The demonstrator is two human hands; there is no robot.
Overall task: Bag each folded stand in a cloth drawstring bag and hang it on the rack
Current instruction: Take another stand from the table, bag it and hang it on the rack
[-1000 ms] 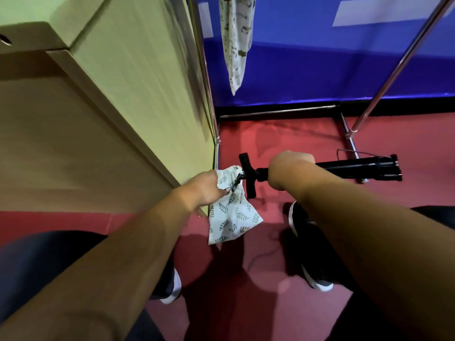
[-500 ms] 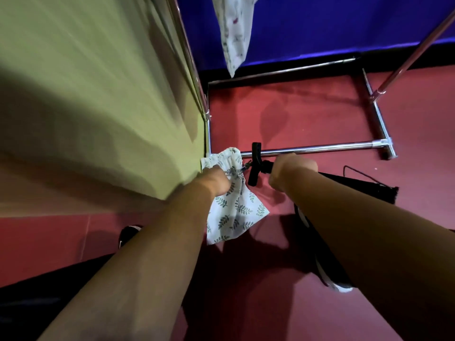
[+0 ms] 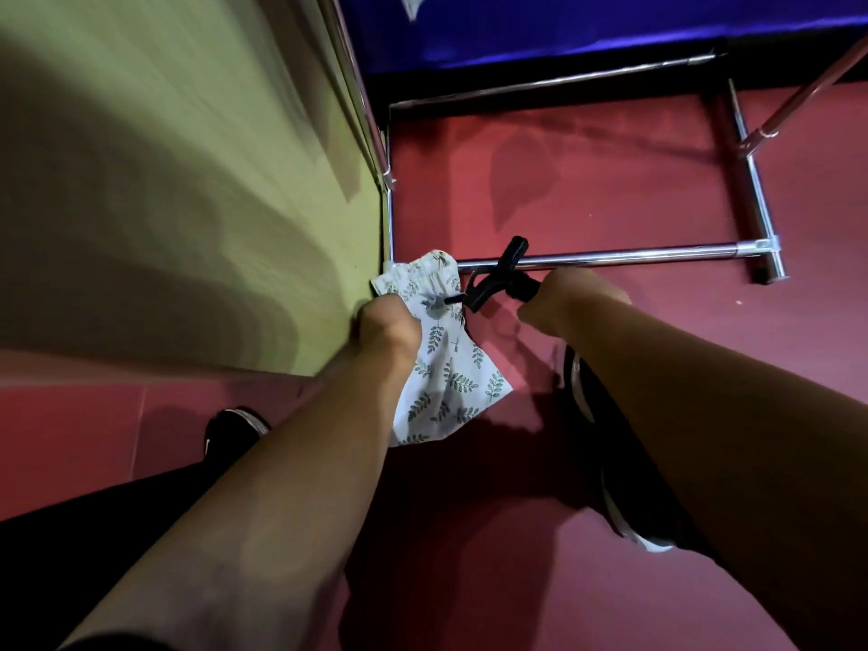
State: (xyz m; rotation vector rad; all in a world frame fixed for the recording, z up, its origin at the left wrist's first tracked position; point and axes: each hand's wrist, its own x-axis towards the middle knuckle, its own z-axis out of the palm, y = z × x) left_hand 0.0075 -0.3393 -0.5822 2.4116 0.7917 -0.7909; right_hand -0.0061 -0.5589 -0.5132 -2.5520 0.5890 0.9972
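Note:
My left hand point(image 3: 383, 321) grips the gathered mouth of a white cloth drawstring bag point(image 3: 446, 378) printed with green leaves; the bag hangs down from my fist. My right hand point(image 3: 561, 303) is curled around a black folded stand point(image 3: 493, 279), whose head end touches the bag's mouth. The rest of the stand is hidden behind my right forearm. Both hands are held above the red floor, just in front of the chrome base bar of the rack point(image 3: 610, 256).
A pale green cabinet side point(image 3: 188, 180) fills the left. The rack's chrome floor frame point(image 3: 756, 180) lies ahead on the red floor point(image 3: 587, 171), with a blue wall point(image 3: 563, 21) behind. Another bag's tip point(image 3: 413, 2) hangs at the top. My black shoes point(image 3: 235, 429) stand below.
The view has tilted downward and nearer to the rack base. The stand's long body, seen out to the right a second ago, is now hidden behind my right arm; its head stays at the bag's mouth.

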